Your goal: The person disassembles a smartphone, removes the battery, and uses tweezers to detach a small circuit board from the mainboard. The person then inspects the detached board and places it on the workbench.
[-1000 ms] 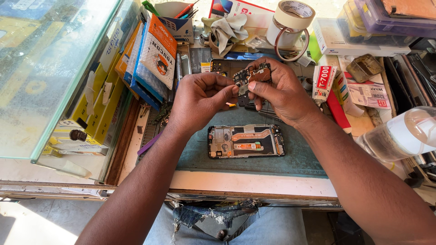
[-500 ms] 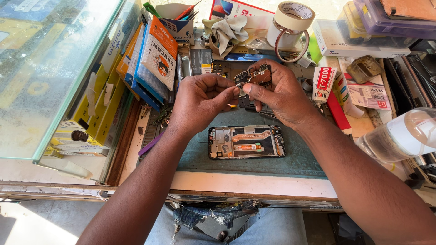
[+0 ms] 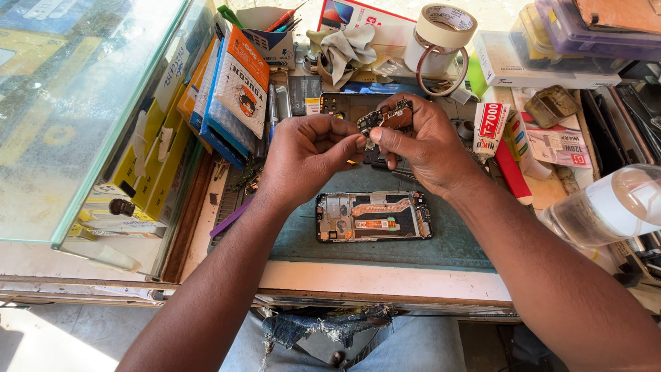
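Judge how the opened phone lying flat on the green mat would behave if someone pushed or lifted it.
The opened phone lies flat, so it would probably slide, not roll or tip. Its exposed parts and ribbon suggest it is fragile. It looks thin and likely light; the green mat may resist sliding.

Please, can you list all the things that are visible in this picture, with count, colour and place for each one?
circuit board: one, dark with copper parts, held above the mat
opened phone: one, black frame, lying flat on the mat
work mat: one, grey-green, middle of the bench
tape rolls: two stacked, beige and white, back of the bench
cloth: one, grey, crumpled at the back
packets: several, orange and blue, leaning at the left
glass case: one, clear, far left
plastic bottle: one, clear, right edge
left hand: one, fingertips at the board's left end
right hand: one, gripping the board
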